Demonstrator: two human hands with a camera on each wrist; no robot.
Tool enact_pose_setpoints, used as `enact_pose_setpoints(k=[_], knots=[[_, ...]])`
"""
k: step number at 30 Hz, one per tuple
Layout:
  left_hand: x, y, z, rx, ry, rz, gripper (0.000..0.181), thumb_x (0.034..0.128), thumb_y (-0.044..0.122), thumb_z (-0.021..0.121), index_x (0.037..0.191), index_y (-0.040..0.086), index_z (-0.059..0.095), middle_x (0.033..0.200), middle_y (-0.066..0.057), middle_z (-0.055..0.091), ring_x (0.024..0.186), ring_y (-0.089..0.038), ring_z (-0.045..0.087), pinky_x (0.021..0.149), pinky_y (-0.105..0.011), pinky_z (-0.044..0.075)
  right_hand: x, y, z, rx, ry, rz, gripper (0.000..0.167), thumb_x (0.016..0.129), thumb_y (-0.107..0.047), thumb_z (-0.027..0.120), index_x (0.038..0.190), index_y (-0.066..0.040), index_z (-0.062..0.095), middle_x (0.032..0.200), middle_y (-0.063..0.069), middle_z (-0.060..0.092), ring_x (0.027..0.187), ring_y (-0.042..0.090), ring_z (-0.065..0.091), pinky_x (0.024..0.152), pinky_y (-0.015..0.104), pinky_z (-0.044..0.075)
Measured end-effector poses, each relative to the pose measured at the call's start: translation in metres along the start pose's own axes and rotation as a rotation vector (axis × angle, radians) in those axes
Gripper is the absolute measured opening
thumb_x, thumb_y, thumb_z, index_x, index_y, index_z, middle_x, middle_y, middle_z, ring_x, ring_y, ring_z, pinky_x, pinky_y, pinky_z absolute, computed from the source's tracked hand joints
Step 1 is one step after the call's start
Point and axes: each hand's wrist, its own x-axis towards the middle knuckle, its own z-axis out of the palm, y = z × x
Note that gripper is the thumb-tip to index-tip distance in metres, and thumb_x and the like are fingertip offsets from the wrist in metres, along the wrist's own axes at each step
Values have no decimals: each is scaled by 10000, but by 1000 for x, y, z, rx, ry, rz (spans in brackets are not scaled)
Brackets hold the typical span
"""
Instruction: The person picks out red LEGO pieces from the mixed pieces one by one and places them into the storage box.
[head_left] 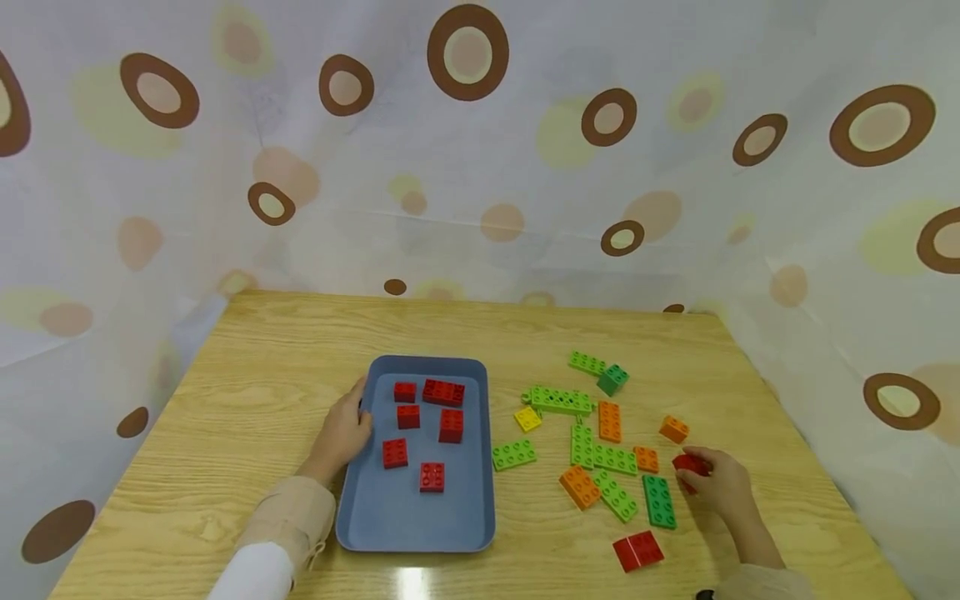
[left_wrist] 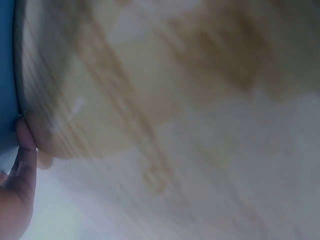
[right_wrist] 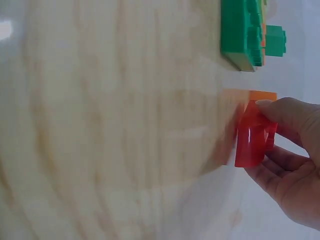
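My left hand [head_left: 342, 433] rests along the left wall of a blue-grey tray [head_left: 416, 533], its thumb at the rim; in the left wrist view the fingers [left_wrist: 25, 170] touch the tray's edge [left_wrist: 7, 100]. Several red bricks, among them one near the middle [head_left: 432, 477], lie in the tray. At the right, my right hand [head_left: 723, 487] pinches a red brick [head_left: 690, 465] between thumb and fingers. The right wrist view shows that red brick [right_wrist: 251, 142] tilted in the right hand [right_wrist: 295, 155], with an orange brick [right_wrist: 262, 95] behind it.
Right of the tray lie green bricks [head_left: 558, 401], orange bricks [head_left: 580, 487] and a yellow brick [head_left: 527, 419]. A dark green brick [head_left: 659, 502] is left of my right hand; a red piece [head_left: 638, 551] lies nearer the front. A patterned cloth [head_left: 480, 167] hangs behind the table.
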Motion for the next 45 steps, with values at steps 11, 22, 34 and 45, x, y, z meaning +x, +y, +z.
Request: enact_pose_setpoints(k=[11,22,34,45], knots=[[0,-1,-1,9,-6,-16,593,848,3,427,1419,-67,282,1389,-289,408,1296,-408,390,1082,-500,331,4,-50,-13,27,98,-183,387,802,-29,649,1156,110,579,1090,358,557,836,413,606,586,355,546],[-3,-1,2,7,-9,-24,584,861,7,434,1421,-62,283,1384,-291,412,1290,-411,393,1073,-503,341,7,-116,7,100,51,-308,366,791,-33,683,1137,68,619,1085,262,610,858,310,618,659,321,552],[-1,-1,1,-3,-3,-19,585,856,5,432,1417,-72,284,1371,-300,422,1278,-420,405,1059,-513,354,16,-174,42,137,-17,-444,339,773,-25,695,1104,31,648,1053,202,628,839,261,620,641,273,534],[-1,-1,0,-10,6,-21,582,849,-2,445,1407,-80,301,1349,-306,443,1260,-421,426,1048,-511,367,1,-231,72,166,-153,-629,319,762,-28,709,1070,40,660,1022,166,629,865,250,616,669,238,538]])
